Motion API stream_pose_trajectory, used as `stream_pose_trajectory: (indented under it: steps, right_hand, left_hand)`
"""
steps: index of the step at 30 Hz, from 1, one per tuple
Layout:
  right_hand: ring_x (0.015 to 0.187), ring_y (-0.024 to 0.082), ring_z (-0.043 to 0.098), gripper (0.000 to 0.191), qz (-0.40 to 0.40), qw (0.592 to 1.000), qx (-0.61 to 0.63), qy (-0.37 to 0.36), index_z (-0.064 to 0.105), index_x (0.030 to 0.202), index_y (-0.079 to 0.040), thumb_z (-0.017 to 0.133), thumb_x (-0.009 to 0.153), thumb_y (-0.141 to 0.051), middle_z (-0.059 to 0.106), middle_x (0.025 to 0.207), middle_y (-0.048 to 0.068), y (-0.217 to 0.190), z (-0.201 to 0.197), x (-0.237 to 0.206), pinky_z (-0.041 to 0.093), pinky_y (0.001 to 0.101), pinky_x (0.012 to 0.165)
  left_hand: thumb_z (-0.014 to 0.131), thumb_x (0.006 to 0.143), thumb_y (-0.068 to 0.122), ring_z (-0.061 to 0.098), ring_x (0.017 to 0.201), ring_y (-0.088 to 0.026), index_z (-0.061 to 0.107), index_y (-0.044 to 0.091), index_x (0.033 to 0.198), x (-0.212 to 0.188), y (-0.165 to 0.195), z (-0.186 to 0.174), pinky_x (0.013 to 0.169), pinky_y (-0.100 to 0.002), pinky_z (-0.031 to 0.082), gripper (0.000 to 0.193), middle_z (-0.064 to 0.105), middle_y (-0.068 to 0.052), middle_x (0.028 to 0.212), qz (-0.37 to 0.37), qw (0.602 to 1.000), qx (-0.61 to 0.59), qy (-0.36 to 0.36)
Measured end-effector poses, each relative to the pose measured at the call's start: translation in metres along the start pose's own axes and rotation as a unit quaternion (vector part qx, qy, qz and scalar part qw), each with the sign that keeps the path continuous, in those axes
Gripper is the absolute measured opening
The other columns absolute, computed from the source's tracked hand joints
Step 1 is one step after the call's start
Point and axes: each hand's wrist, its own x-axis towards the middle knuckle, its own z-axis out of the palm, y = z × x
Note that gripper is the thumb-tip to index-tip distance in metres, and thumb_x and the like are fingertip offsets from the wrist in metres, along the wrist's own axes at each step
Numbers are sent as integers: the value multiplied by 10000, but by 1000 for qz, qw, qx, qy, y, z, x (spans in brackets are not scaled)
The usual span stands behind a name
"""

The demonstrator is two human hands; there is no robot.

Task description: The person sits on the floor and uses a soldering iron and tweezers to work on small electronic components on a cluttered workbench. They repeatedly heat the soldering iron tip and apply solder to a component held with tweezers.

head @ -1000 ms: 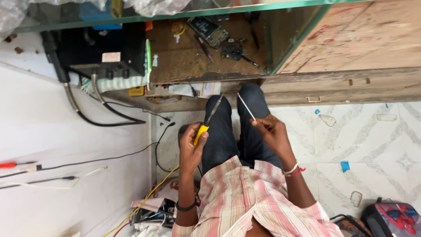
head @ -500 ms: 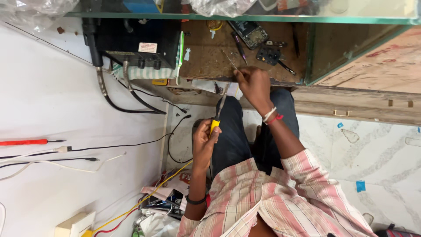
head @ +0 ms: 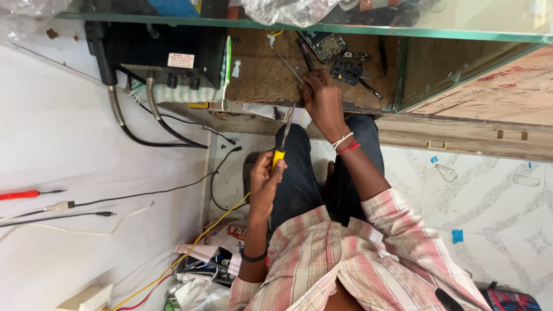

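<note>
Left hand [head: 266,179] closed on a yellow-handled screwdriver [head: 281,145]; right hand [head: 322,102] pinches tweezers [head: 286,63] on the tabletop [head: 259,80], opened circuit board [head: 327,46] just beyond, repair unfinished.

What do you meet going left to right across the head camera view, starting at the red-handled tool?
Red-handled tool → black box with hoses → left hand holding the yellow-handled screwdriver → right hand at the wooden bench → blue tape scrap on the floor.
</note>
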Motion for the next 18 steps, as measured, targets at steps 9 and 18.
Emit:
stream_pose_trajectory:
  steps: [9, 18]
  right_hand:
    - [920, 326, 700, 136, 19, 994, -51, 93, 752, 1036, -5, 702, 919, 41, 700, 1012, 170, 5, -47, -30, 563, 425, 805]
    - [1030, 490, 632, 165, 106, 940, -315, 78, 691, 1069, 60, 671, 915, 6, 636, 1205, 302, 110, -63, 28, 521, 569, 830]
  left_hand:
    - [616, 1029, 201, 497, 718, -39, 594, 30, 1247, -13, -1, 7, 648, -219, 417, 279, 632, -8, 905, 17, 998, -33, -52]
    - [622, 1067, 235, 504, 803, -50, 615, -9, 1245, -26, 3, 6, 704, -219, 410, 302, 591, -5, 910, 44, 995, 38, -83]
